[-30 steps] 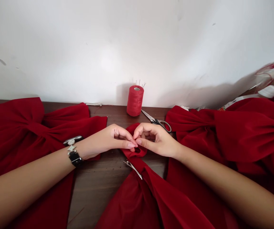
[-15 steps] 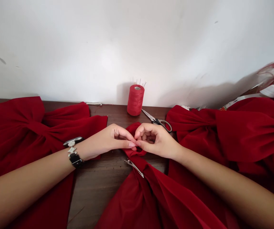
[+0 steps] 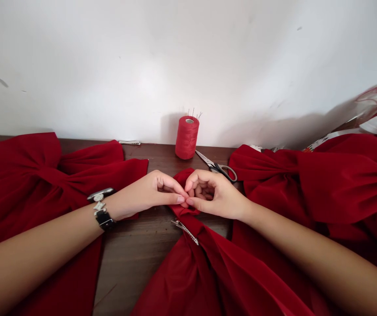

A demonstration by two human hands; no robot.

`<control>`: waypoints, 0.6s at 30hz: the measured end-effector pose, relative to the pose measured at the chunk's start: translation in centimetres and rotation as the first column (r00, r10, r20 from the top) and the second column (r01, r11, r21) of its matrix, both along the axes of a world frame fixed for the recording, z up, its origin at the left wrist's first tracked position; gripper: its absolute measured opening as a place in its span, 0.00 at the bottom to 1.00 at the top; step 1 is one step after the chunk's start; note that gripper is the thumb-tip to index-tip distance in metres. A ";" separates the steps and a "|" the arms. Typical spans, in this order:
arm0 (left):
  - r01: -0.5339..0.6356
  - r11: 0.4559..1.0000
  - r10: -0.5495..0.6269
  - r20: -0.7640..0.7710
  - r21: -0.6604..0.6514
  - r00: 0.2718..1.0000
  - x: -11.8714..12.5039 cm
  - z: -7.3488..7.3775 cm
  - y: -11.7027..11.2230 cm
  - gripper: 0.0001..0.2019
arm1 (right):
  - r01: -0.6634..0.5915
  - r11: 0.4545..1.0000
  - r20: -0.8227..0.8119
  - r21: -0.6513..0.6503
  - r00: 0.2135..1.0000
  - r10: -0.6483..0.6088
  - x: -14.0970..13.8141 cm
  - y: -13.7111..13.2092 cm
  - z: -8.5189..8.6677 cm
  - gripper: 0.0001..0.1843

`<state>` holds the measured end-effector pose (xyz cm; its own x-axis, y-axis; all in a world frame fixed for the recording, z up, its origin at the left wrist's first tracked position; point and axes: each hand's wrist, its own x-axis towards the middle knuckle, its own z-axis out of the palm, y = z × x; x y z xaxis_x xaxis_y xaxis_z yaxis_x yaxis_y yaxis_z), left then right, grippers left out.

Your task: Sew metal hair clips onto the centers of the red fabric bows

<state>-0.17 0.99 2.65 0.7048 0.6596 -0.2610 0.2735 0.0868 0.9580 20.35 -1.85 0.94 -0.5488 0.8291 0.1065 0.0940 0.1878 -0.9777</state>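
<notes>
Over a dark brown wooden table (image 3: 126,259), a person's bare left hand (image 3: 154,192) and bare right hand (image 3: 219,196) meet fingertip to fingertip above a gathered length of deep red cloth (image 3: 188,267). Thumbs and forefingers draw together in a fine pinch; whether they close on an edge of the cloth or on something smaller cannot be told, as the fingers hide it. The cloth folds into a narrow loop directly beneath and behind the meeting fingertips, then fans out below them toward the viewer. Just below the grip, a slim silver metal clip (image 3: 189,234) with toothed edges lies slantwise on the cloth's narrow part. A black strap with pale ornaments (image 3: 104,219) circles the left wrist.

Beyond the hands, an upright spool of bright red thread (image 3: 187,139) stands near a plain white wall (image 3: 126,66), thin needles (image 3: 193,112) poking up from its top. Scissors with silver blades and black-and-grey handles (image 3: 215,167) lie just behind the right hand, blades pointing toward the spool. To the left of the grip spreads a large red fabric bow (image 3: 48,174); to the right, more gathered red fabric (image 3: 346,184) is heaped.
</notes>
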 end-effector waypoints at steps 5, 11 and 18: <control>0.014 1.000 -0.014 -0.006 0.007 1.000 -0.1 0.1 0.1 0.05 | -0.008 1.000 0.011 0.028 1.000 0.008 0.1 0.0 0.0 0.11; 0.026 1.000 -0.026 -0.002 -0.014 1.000 0.0 0.0 0.1 0.06 | -0.018 0.998 0.032 0.058 0.999 0.016 0.2 -0.1 -0.1 0.12; 0.043 0.998 -0.042 0.022 -0.036 0.999 -0.1 -0.2 0.2 0.06 | -0.035 0.997 0.089 0.064 0.996 0.029 0.3 -0.2 -0.1 0.11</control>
<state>-0.26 1.19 2.41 0.7374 0.6195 -0.2694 0.2577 0.1107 0.9599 20.61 -2.10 0.80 -0.5846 0.8038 0.1102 0.1724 0.2558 -0.9512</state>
